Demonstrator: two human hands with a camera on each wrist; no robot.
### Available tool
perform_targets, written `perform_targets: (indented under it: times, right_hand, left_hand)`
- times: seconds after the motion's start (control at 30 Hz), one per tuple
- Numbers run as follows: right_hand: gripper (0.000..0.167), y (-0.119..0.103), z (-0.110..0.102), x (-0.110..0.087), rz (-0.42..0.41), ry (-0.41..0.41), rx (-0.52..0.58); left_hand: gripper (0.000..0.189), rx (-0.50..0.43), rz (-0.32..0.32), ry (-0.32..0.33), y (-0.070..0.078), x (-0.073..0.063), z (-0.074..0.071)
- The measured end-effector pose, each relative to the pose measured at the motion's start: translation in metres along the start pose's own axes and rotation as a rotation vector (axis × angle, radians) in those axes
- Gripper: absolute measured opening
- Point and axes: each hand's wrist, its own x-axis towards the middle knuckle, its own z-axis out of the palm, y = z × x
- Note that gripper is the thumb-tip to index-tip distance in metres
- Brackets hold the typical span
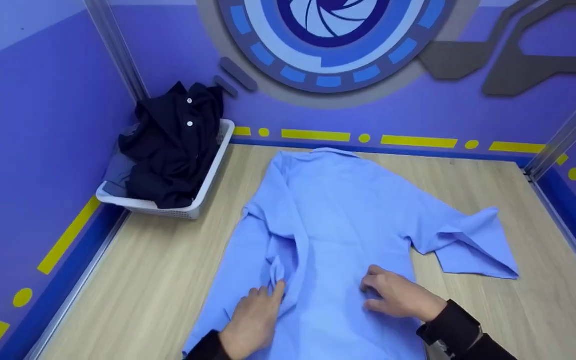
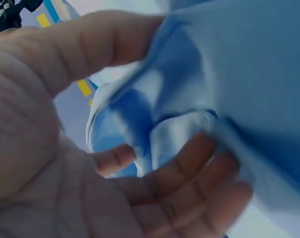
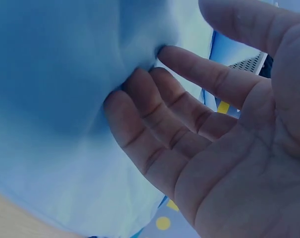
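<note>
A light blue shirt (image 1: 338, 205) lies spread on the wooden table, its collar toward the back wall. One sleeve (image 1: 483, 250) reaches out to the right with its cuff end folded over. On the left side the cloth is bunched into a loose fold. My left hand (image 1: 253, 320) is at that fold, thumb and fingers apart; in the left wrist view the thumb (image 2: 115, 37) meets the cloth's edge. Over the shirt's right half, my right hand (image 1: 400, 295) touches the fabric with its fingertips (image 3: 121, 106), thumb held away.
At the back left stands a white plastic basket (image 1: 211, 180) heaped with a dark buttoned garment (image 1: 168, 150) and greyish cloth (image 1: 118, 170). Blue-purple panels (image 1: 168, 60) enclose the table (image 1: 153, 260) at the back and both sides, with metal posts at the corners.
</note>
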Motion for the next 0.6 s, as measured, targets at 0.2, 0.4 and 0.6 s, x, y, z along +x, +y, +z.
perform_targets:
  times: [0.2,0.4,0.6]
  right_hand:
    - [0.016,-0.004,-0.002,0.003,0.025,-0.019,-0.001]
    - [0.029,-0.019,-0.002,0.009,-0.006,-0.096,0.218]
    - [0.052,-0.031,0.000,0.011,0.139,-0.299,0.841]
  left_hand:
    - [0.050,-0.568,-0.157,-0.285,-0.021,0.016,-0.031]
    - [0.035,-1.507,-0.393,-0.285,-0.017,0.032,-0.040]
    - [0.050,-2.003,-0.383,-0.309,0.008,0.019,-0.010]
